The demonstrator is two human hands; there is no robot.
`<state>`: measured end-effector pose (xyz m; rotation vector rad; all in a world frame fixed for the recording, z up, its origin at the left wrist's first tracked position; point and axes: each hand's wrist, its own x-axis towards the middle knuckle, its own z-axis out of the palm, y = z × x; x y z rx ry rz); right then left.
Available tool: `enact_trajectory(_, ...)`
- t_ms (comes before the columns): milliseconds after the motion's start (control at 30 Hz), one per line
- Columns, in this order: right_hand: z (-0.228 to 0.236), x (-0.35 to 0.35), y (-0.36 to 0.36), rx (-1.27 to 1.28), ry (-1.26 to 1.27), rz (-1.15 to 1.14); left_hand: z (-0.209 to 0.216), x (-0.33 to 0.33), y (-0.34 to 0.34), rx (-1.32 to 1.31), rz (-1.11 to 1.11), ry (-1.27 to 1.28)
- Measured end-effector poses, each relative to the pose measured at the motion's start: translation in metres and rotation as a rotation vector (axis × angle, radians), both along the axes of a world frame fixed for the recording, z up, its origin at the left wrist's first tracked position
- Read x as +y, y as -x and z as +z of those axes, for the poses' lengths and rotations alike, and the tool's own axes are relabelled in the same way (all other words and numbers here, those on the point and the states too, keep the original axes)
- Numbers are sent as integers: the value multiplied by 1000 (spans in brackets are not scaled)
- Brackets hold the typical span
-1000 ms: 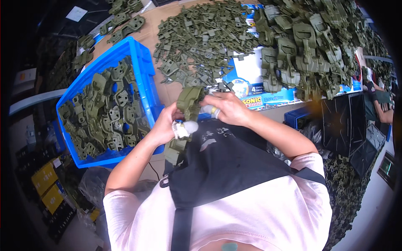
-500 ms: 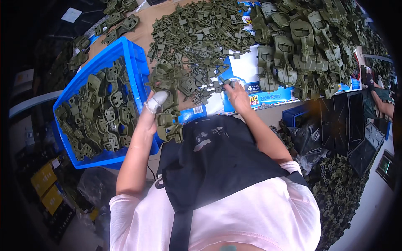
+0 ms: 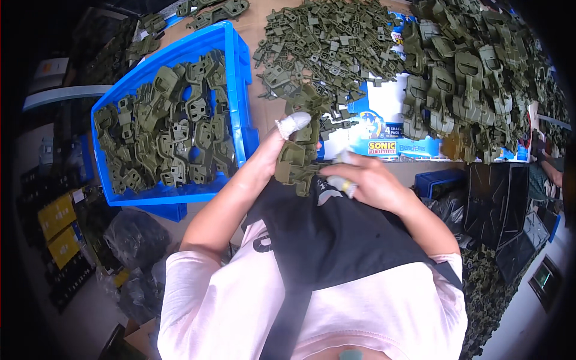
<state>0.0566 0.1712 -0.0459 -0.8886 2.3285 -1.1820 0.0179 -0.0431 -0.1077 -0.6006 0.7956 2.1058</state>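
Observation:
My left hand [image 3: 267, 153], with a white cover on its thumb, is closed round a long olive-green moulded plastic part [image 3: 299, 157]. The part is held in front of my black apron [image 3: 354, 240], just off the table's near edge. My right hand [image 3: 378, 185] has come up to the part's lower right side, its index finger and thumb pinched at it. White covers sit on some of its fingers too. What the pinch holds, if anything, is too small and blurred to make out.
A blue crate [image 3: 241, 90] of similar green parts stands at left. Small green pieces [image 3: 330, 48] are heaped on the table's middle, larger green parts [image 3: 474, 78] at right. Printed cardboard [image 3: 387, 105] lies between them. A black crate [image 3: 495, 201] stands low at right.
My right hand has left the small pieces on the table and moved back to the plastic part. My left hand still grips that part, now tilted nearer my right hand. The view has shifted.

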Motion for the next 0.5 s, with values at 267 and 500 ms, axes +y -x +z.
enact_trajectory(267, 11, -22, 1, 11, -231, 64, 4, 8, -6, 58, -68, 146)
enact_trajectory(500, 1, -20, 1, -1, -209, 132, 5, 13, -11, 11, -41, 140)
